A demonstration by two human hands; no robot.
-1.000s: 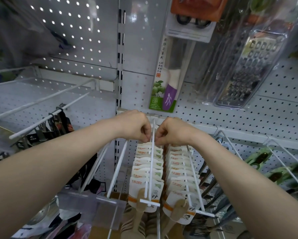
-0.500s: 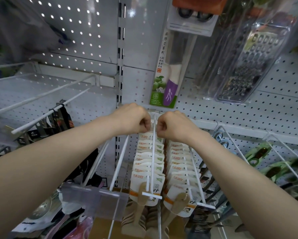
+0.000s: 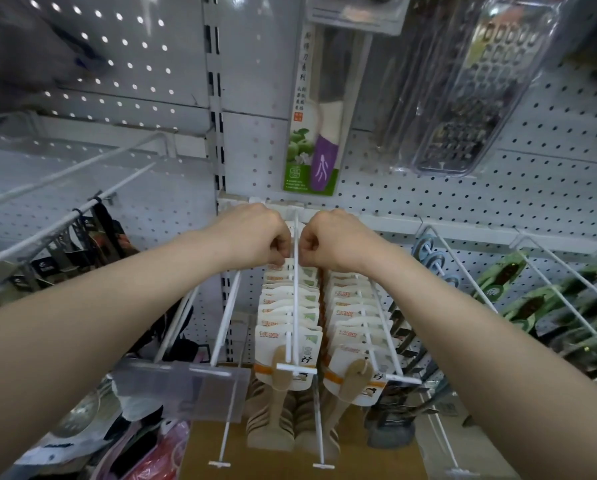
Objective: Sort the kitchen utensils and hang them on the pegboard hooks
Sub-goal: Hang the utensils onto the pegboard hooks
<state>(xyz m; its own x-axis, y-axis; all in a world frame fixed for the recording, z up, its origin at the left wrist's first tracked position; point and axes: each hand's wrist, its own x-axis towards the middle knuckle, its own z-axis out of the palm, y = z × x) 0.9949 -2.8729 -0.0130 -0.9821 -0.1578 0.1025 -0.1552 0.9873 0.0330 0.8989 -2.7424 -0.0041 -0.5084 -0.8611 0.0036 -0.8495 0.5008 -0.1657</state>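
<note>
A white pegboard hook (image 3: 295, 299) sticks out toward me, loaded with several carded wooden spatulas (image 3: 287, 332). A second full row of the same cards (image 3: 354, 336) hangs on the hook to its right. My left hand (image 3: 255, 237) and my right hand (image 3: 337, 242) are fists on either side of the hook rod, close to the pegboard (image 3: 411, 199). Their curled fingers pinch the top of the rearmost spatula card, left and right of the rod. The fingertips are hidden under the knuckles.
A purple-handled knife pack (image 3: 319, 143) and a grater in clear plastic (image 3: 463, 98) hang above. Bare hooks (image 3: 72, 174) and black packs (image 3: 86, 233) are at left, green packs (image 3: 532, 299) at right. A clear price holder (image 3: 186, 382) and a cardboard box (image 3: 290, 455) sit below.
Both hands have slid a little farther back along the hook toward the pegboard, keeping their pinch. The view has tipped slightly downward.
</note>
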